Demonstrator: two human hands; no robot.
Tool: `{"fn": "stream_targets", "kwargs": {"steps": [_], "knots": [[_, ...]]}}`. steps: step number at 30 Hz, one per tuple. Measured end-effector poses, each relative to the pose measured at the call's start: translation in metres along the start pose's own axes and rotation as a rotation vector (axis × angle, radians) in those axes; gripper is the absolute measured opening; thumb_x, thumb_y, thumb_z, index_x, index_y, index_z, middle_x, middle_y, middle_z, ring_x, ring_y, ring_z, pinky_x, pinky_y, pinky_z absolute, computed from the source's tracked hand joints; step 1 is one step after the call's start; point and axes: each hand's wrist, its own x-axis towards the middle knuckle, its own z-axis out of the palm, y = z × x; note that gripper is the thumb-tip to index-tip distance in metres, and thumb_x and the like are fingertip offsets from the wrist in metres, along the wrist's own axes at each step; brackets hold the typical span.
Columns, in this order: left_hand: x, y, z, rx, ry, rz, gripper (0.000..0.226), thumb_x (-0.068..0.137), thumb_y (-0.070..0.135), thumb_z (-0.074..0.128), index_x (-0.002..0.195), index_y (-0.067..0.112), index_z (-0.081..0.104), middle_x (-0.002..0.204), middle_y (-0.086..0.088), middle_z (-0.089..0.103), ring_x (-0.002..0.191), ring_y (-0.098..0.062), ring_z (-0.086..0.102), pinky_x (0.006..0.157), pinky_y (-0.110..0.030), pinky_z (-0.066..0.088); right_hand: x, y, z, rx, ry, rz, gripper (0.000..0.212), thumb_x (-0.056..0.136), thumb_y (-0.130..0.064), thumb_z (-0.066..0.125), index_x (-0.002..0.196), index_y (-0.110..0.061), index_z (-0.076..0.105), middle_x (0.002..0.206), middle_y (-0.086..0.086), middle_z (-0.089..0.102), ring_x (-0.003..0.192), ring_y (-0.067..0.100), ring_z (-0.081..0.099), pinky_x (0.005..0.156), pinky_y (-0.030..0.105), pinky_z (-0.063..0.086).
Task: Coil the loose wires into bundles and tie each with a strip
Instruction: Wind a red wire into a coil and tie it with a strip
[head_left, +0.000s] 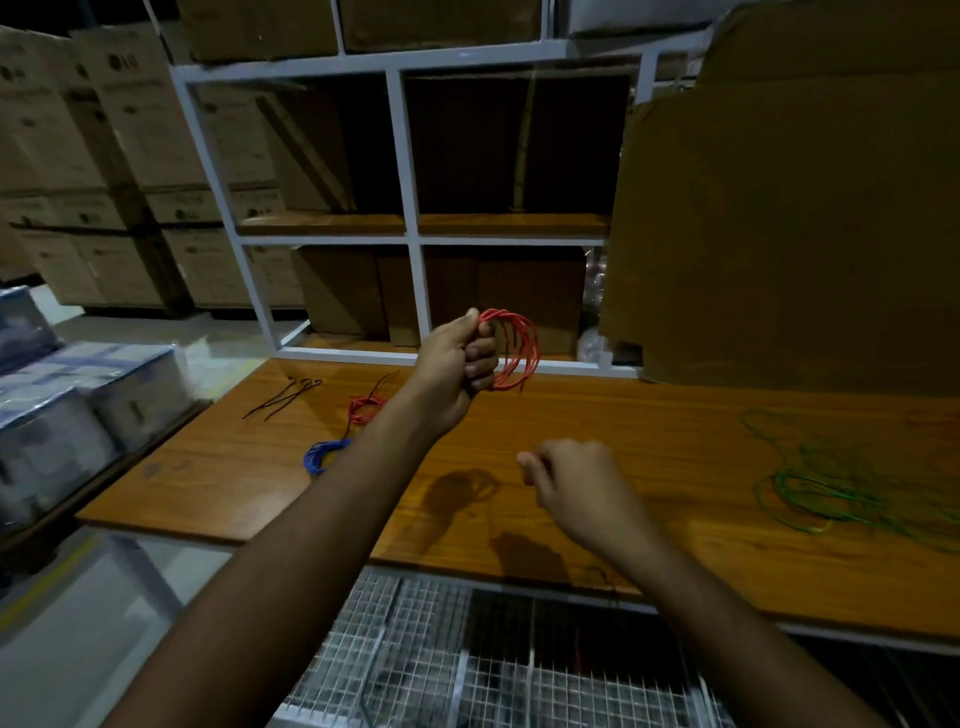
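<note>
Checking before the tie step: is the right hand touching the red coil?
Apart. The head view shows the right hand low over the table, while the left hand holds the red coil higher up.

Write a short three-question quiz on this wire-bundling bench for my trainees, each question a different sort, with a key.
1. True or false: the left hand grips a red coil held up above the wooden table.
2. Multiple choice: which wire still lies loose and uncoiled at the right of the table? A) blue B) green C) red
3. Short answer: where do the dark tie strips lie, relative to the blue bundle?

Key
1. True.
2. B: the green wire lies spread out in loose loops.
3. Further back on the table's left part, beyond the blue bundle and left of the small red bundle. The right hand is blurred; whether it holds a strip cannot be told.
</note>
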Motion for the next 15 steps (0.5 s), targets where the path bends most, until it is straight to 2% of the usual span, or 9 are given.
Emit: {"fn": "stream_targets", "kwargs": {"steps": [1, 2, 3, 5, 7, 9, 10, 12, 15], "knots": [[0.000, -0.003, 0.002, 0.012, 0.004, -0.008, 0.035, 0.108, 0.031, 0.031, 0.082, 0.016, 0.047, 0.056, 0.008, 0.037, 0.044, -0.006, 0.031, 0.044, -0.020, 0.025, -0.004, -0.011, -0.006, -0.092, -0.063, -0.092, 0.015, 0.102, -0.026, 0.049, 0.100, -0.022, 0.063, 0.088, -0.003, 0.062, 0.078, 0.013, 0.061, 0.063, 0.028, 0.049], [-0.001, -0.006, 0.005, 0.029, 0.007, -0.015, 0.034, 0.108, 0.031, 0.031, 0.082, 0.016, 0.047, 0.056, 0.007, 0.038, 0.045, -0.006, 0.033, 0.044, -0.020, 0.028, -0.008, -0.021, -0.015, -0.140, -0.128, -0.184, 0.018, 0.100, -0.014, 0.049, 0.112, -0.020, 0.061, 0.098, 0.000, 0.060, 0.091, 0.018, 0.060, 0.073, 0.031, 0.050], [-0.002, -0.009, 0.007, 0.047, 0.010, -0.017, 0.034, 0.108, 0.031, 0.031, 0.082, 0.016, 0.047, 0.056, 0.007, 0.039, 0.046, -0.007, 0.035, 0.045, -0.020, 0.031, -0.009, -0.027, -0.023, -0.175, -0.181, -0.257, 0.031, 0.096, -0.004, 0.048, 0.123, -0.017, 0.056, 0.109, 0.003, 0.057, 0.103, 0.022, 0.056, 0.082, 0.033, 0.049], [-0.004, -0.014, 0.011, 0.095, 0.016, -0.004, 0.035, 0.108, 0.030, 0.032, 0.082, 0.014, 0.048, 0.058, 0.004, 0.041, 0.048, -0.009, 0.040, 0.048, -0.021, 0.036, -0.008, -0.034, -0.039, -0.221, -0.117, -0.323, 0.043, 0.094, 0.001, 0.048, 0.134, -0.016, 0.052, 0.119, 0.004, 0.055, 0.110, 0.022, 0.052, 0.092, 0.035, 0.047], [-0.007, -0.019, 0.012, 0.137, 0.013, 0.000, 0.035, 0.108, 0.030, 0.033, 0.082, 0.013, 0.049, 0.060, 0.003, 0.043, 0.051, -0.009, 0.042, 0.052, -0.022, 0.038, -0.005, -0.035, -0.054, -0.208, 0.160, -0.366, 0.031, 0.097, -0.009, 0.055, 0.126, -0.018, 0.059, 0.113, 0.002, 0.062, 0.100, 0.019, 0.059, 0.080, 0.024, 0.048], [-0.012, -0.022, 0.012, 0.145, -0.008, -0.013, 0.035, 0.108, 0.030, 0.033, 0.083, 0.013, 0.050, 0.062, 0.002, 0.044, 0.053, -0.010, 0.042, 0.054, -0.023, 0.039, 0.000, -0.031, -0.062, -0.193, 0.455, -0.412, 0.015, 0.090, -0.019, 0.070, 0.104, -0.012, 0.066, 0.091, 0.004, 0.067, 0.079, 0.018, 0.065, 0.059, 0.012, 0.035], [-0.013, -0.022, 0.012, 0.150, -0.015, -0.024, 0.035, 0.108, 0.031, 0.033, 0.083, 0.013, 0.050, 0.062, 0.002, 0.045, 0.052, -0.010, 0.042, 0.053, -0.023, 0.039, 0.004, -0.027, -0.066, -0.189, 0.532, -0.378, 0.018, 0.086, -0.025, 0.075, 0.094, -0.012, 0.065, 0.081, 0.004, 0.066, 0.069, 0.017, 0.063, 0.054, 0.012, 0.031], [-0.017, -0.022, 0.013, 0.142, -0.014, -0.045, 0.035, 0.108, 0.031, 0.032, 0.084, 0.013, 0.049, 0.061, 0.002, 0.045, 0.050, -0.010, 0.039, 0.048, -0.019, 0.036, 0.011, -0.021, -0.070, -0.143, 0.506, -0.261, 0.025, 0.084, -0.038, 0.075, 0.088, -0.016, 0.064, 0.074, -0.003, 0.062, 0.066, 0.011, 0.061, 0.053, 0.016, 0.036], [-0.022, -0.020, 0.011, 0.032, -0.027, -0.060, 0.034, 0.108, 0.030, 0.032, 0.084, 0.012, 0.047, 0.062, 0.001, 0.043, 0.048, -0.008, 0.035, 0.044, -0.017, 0.032, 0.019, -0.014, -0.083, 0.062, 0.175, -0.192, 0.014, 0.090, -0.037, 0.068, 0.095, -0.024, 0.067, 0.084, -0.013, 0.061, 0.082, 0.003, 0.061, 0.063, 0.012, 0.043]]}}
